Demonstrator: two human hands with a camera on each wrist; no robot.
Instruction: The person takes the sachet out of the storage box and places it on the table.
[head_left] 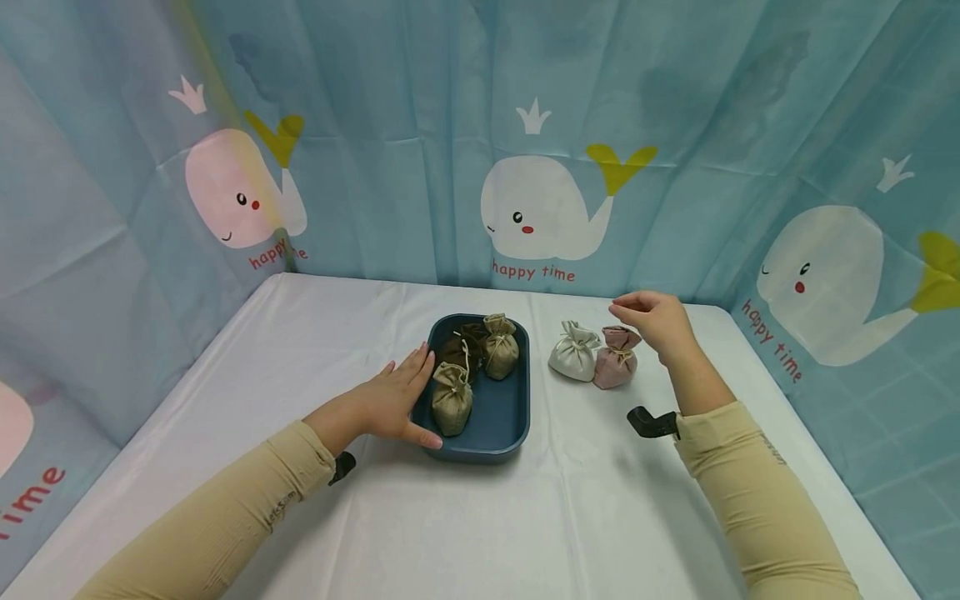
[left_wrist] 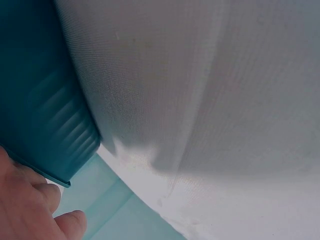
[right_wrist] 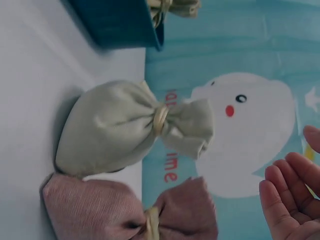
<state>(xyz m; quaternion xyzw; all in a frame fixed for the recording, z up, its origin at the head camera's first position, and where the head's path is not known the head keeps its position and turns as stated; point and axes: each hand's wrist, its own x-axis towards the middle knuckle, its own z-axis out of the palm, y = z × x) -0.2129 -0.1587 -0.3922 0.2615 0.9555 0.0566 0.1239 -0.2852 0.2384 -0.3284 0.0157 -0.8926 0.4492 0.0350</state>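
Left hand [head_left: 386, 402] spread on tray's [head_left: 501, 418] left rim; right hand [head_left: 657, 323] relaxed near pink pouch [head_left: 616, 367].
Before the tray, bench [head_left: 450, 533] extends; inside, two olive pouches [head_left: 452, 407] and brown pouch [head_left: 453, 355]; at its right, white pouch [head_left: 573, 357] touches the pink; behind, the bench's edge, then curtain [head_left: 397, 217].

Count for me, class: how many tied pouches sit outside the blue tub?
2: a white pouch, right of the tub in the head view, and a pink pouch beside it, farther right. None appears hidden.
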